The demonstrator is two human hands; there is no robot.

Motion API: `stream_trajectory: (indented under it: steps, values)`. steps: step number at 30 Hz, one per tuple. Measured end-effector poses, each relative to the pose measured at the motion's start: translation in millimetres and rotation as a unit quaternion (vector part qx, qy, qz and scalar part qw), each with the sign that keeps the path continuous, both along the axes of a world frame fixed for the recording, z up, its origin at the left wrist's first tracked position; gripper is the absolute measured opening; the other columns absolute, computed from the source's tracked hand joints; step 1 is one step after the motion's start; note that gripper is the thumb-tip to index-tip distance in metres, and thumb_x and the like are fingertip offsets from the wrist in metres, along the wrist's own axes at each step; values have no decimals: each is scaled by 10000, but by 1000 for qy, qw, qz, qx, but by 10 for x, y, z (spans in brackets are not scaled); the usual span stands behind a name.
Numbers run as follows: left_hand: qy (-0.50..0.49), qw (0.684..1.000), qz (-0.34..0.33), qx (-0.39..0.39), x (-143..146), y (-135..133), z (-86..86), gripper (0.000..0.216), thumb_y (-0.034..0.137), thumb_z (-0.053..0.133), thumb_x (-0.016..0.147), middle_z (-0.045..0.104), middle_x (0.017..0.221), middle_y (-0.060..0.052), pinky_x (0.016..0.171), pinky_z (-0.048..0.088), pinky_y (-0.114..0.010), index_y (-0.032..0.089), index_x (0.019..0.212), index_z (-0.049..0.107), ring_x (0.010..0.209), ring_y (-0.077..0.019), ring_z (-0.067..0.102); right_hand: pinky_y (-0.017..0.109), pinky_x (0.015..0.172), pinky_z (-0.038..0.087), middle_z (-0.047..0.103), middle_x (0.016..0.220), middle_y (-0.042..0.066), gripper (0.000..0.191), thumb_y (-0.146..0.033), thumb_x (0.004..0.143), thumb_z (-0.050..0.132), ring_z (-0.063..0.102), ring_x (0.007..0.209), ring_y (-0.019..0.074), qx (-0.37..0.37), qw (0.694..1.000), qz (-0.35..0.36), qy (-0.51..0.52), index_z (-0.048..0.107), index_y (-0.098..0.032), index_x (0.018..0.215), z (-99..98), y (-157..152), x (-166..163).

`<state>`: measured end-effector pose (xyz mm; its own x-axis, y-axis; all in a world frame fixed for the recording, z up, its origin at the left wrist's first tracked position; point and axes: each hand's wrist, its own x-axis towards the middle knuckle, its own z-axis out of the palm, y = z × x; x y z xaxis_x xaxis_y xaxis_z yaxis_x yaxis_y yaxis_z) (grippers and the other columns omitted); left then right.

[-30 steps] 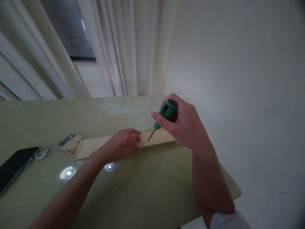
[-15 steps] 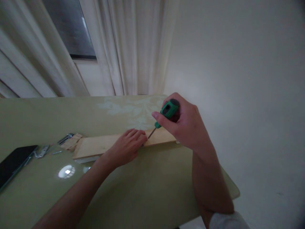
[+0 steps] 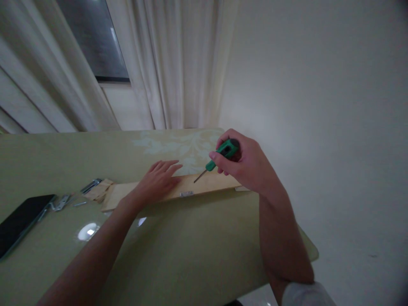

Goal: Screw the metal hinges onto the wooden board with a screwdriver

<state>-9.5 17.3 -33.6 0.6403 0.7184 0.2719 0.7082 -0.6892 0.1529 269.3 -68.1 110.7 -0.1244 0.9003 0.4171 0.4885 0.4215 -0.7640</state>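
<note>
A long pale wooden board (image 3: 204,185) lies on the green table (image 3: 178,250). A small metal hinge (image 3: 186,194) sits on the board's near edge. My left hand (image 3: 157,182) rests flat on the board with its fingers stretched out, just left of the hinge. My right hand (image 3: 245,163) is closed round a green-handled screwdriver (image 3: 219,155). The screwdriver's thin metal tip slants down to the left and hovers just above the board, a little above the hinge.
A dark phone (image 3: 19,223) lies at the table's left edge. Loose metal hinges and screws (image 3: 60,203) and small wood pieces (image 3: 97,191) lie left of the board. Curtains (image 3: 172,63) and a window (image 3: 92,38) stand behind the table; a plain wall is to the right.
My left hand has drawn back to the left and opened flat, uncovering the hinge. The screwdriver has tilted lower, with its tip lifted off the hinge area.
</note>
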Motion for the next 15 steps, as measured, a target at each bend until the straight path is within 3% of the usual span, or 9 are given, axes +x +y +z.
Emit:
stream_trajectory:
  steps: [3,5,7,11,15]
  values:
    - [-9,1000,22,-14,-41,83,-143,523,497,404,1116,509,1652,-104,1231,408,-572,263,1577,487,1471,-325,512,234,535,543,726,674,-6,302,-434,887,823,702,575,157,-62,992,73,88,666,-199,993,-212,67,140]
    - [-20,999,22,-25,-41,93,-180,557,518,392,1115,496,1659,-104,1219,432,-568,267,1608,451,1476,-322,510,200,460,480,759,677,31,333,-439,826,865,689,547,151,-110,979,89,149,711,-181,971,-484,83,248]
    - [-30,999,21,-26,-37,98,-194,556,500,377,1117,500,1654,-107,1216,439,-568,260,1613,447,1471,-320,515,184,400,417,763,643,56,337,-456,788,880,649,479,139,-148,966,66,200,730,-173,893,-820,48,345]
    - [-41,999,16,-31,-40,136,-234,534,431,326,1128,517,1641,-104,1233,434,-545,234,1605,461,1475,-301,511,199,361,411,726,564,29,331,-507,820,831,606,404,141,-135,958,0,255,702,-204,858,-1394,-124,453]
    - [-38,999,19,-31,-46,159,-276,521,421,321,1127,518,1645,-84,1217,447,-554,278,1610,456,1473,-296,516,234,472,547,768,643,32,303,-471,821,858,686,505,158,-116,948,-32,295,729,-210,906,-1599,-226,468]
